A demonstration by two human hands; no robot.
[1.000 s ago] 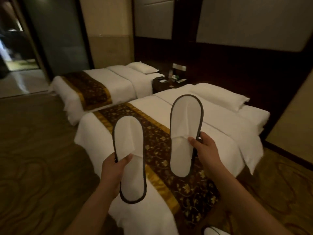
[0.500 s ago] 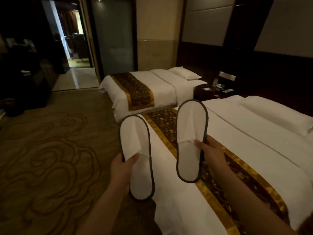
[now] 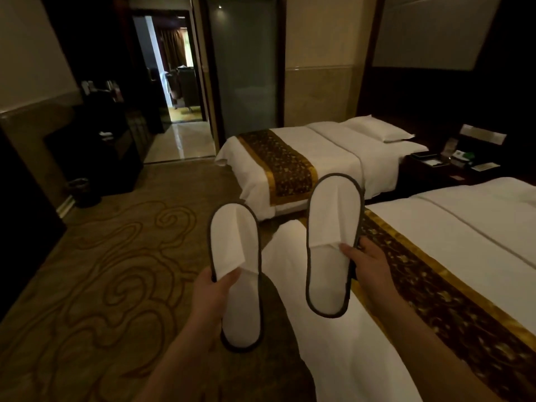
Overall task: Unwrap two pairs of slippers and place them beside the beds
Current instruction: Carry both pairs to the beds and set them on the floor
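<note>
Swinging leftward, the view now puts the far bed (image 3: 304, 158) just beyond the fingertips, while the left hand (image 3: 214, 294) and right hand (image 3: 367, 265) each stay pinched on one unwrapped slipper (image 3: 236, 274), likely bound for that bedside, a second slipper (image 3: 330, 245) alongside

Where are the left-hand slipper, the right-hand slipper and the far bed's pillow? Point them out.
Left-hand slipper (image 3: 235, 242): head view, on its white upper.
Right-hand slipper (image 3: 333, 216): head view, on its upper.
Far bed's pillow (image 3: 377, 129): head view, pillow's middle.
</note>
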